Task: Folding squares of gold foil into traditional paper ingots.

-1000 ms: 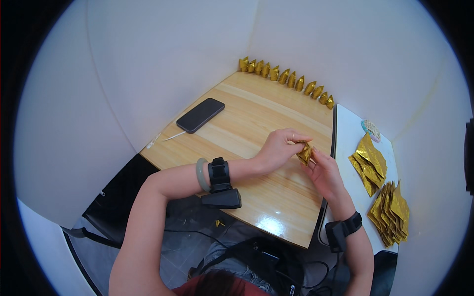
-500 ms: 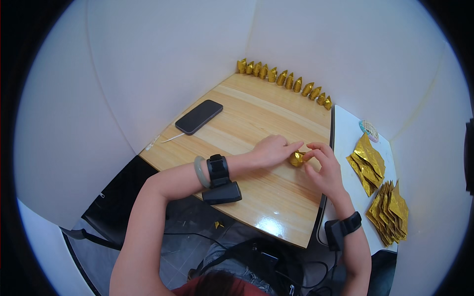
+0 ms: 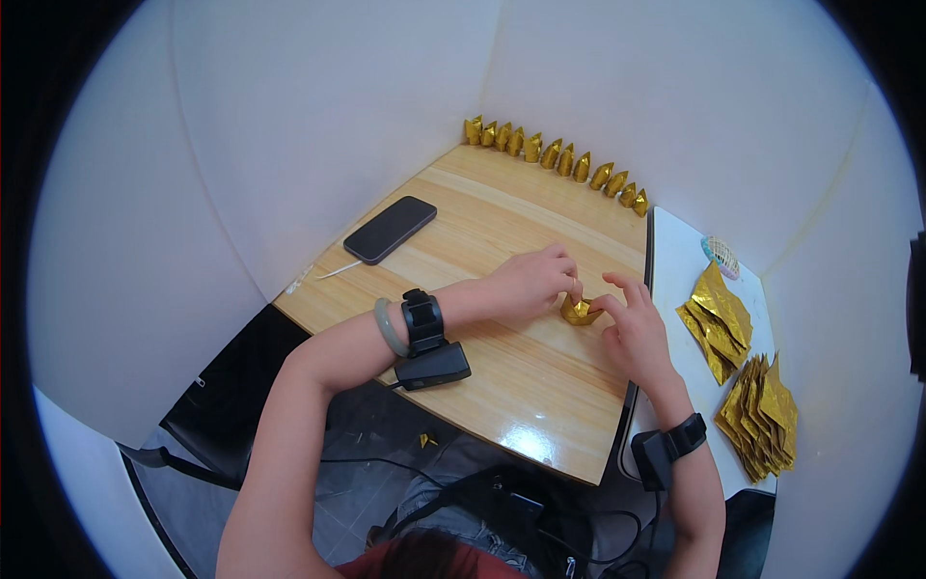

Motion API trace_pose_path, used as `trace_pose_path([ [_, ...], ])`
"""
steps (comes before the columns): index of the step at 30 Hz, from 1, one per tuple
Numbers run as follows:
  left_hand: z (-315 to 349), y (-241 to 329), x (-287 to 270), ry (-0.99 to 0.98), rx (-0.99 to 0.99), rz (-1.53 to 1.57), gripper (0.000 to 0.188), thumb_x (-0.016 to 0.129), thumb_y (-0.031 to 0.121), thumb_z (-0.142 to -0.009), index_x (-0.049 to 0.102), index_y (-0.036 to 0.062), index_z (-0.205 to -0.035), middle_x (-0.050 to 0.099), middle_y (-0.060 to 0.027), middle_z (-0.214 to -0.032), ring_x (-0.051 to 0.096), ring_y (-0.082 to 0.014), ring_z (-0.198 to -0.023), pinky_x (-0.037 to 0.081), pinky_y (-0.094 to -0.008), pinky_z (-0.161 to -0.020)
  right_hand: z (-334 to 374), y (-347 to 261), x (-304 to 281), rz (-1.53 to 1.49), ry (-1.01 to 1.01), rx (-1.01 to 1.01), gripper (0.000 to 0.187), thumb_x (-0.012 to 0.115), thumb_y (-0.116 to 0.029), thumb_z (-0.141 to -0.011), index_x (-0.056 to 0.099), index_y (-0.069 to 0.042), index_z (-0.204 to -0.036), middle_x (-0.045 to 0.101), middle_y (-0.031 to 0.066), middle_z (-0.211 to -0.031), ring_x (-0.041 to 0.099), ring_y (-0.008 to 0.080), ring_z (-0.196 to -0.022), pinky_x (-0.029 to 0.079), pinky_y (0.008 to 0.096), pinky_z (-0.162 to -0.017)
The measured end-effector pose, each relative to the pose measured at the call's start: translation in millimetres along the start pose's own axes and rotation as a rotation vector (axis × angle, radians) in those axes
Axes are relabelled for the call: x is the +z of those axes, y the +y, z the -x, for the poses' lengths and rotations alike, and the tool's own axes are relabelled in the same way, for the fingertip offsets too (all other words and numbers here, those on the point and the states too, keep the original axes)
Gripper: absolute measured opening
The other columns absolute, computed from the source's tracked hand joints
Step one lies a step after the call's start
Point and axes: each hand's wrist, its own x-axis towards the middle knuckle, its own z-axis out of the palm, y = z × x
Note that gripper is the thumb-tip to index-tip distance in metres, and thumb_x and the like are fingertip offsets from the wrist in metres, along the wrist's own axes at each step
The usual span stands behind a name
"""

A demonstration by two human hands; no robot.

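A small folded gold paper ingot [image 3: 579, 314] rests on the wooden table, its hollow facing up. From the left, the bent fingers of my left hand [image 3: 531, 283] pinch its rim. On the other side my right hand [image 3: 637, 330] holds the right tip between index finger and thumb, though the contact is partly hidden. Along the table's far edge stands a row of several finished-looking gold paper ingots [image 3: 565, 159]. To my right, on a white surface, lie a smaller pile of gold paper pieces [image 3: 716, 323] and a thicker folded stack [image 3: 757, 417].
A black phone [image 3: 390, 231] with a white cable lies at the table's left [image 3: 463, 222]. A round woven item [image 3: 720, 257] sits on the white side table [image 3: 675, 261]. White partition walls [image 3: 598, 77] close in the far and side edges. Gold scraps [image 3: 426, 440] lie on the floor.
My left fingers have drawn in from pointing outward to a bent pinch at the ingot's rim. My right index finger has come down onto its right tip. The ingot's hollow now shows more.
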Motion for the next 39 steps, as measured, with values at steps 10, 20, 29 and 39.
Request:
trace_pose_path([
  [10, 1, 6, -7, -0.089, -0.045, 0.055, 0.017, 0.054, 0.003, -0.072, 0.06, 0.0116, -0.085, 0.055, -0.0041, -0.088, 0.05, -0.0244, -0.092, 0.046, -0.035, -0.075, -1, 6, 5, 0.043, 0.024, -0.009, 0.027, 0.054, 0.006, -0.059, 0.058, -0.009, -0.082, 0.049, 0.0092, -0.115, 0.048, 0.0283, -0.105, 0.044, 0.0365, -0.084],
  [20, -16, -4, -30, -0.231, -0.128, 0.2, 0.013, 0.055, 0.011, -0.079, 0.063, 0.0046, -0.087, 0.063, -0.0104, -0.078, 0.058, -0.0257, -0.08, 0.045, -0.0345, -0.071, 10, 16, 20, -0.483, 0.161, 0.356, 0.035, 0.048, 0.004, -0.07, 0.048, -0.006, -0.103, 0.047, 0.0103, -0.112, 0.055, 0.0236, -0.094, 0.046, 0.0309, -0.075],
  [29, -144, -65, -49, -0.021, -0.334, 0.06, 0.014, 0.06, 0.015, -0.075, 0.066, 0.0038, -0.08, 0.065, -0.0103, -0.074, 0.062, -0.0245, -0.069, 0.048, -0.034, -0.064, 20, 30, 25, -0.61, 0.009, 0.308, 0.029, 0.045, 0.004, -0.07, 0.052, -0.003, -0.097, 0.054, 0.0144, -0.093, 0.056, 0.028, -0.089, 0.046, 0.0337, -0.077],
  [39, -242, -140, 35, 0.058, -0.294, -0.199, 0.012, 0.059, 0.013, -0.075, 0.064, 0.0033, -0.079, 0.063, -0.0139, -0.077, 0.059, -0.0297, -0.074, 0.046, -0.0387, -0.066, 17, 22, 21, -0.668, -0.06, 0.299, 0.023, 0.045, 0.001, -0.071, 0.054, -0.002, -0.091, 0.055, 0.0134, -0.092, 0.053, 0.0306, -0.092, 0.044, 0.0372, -0.08],
])
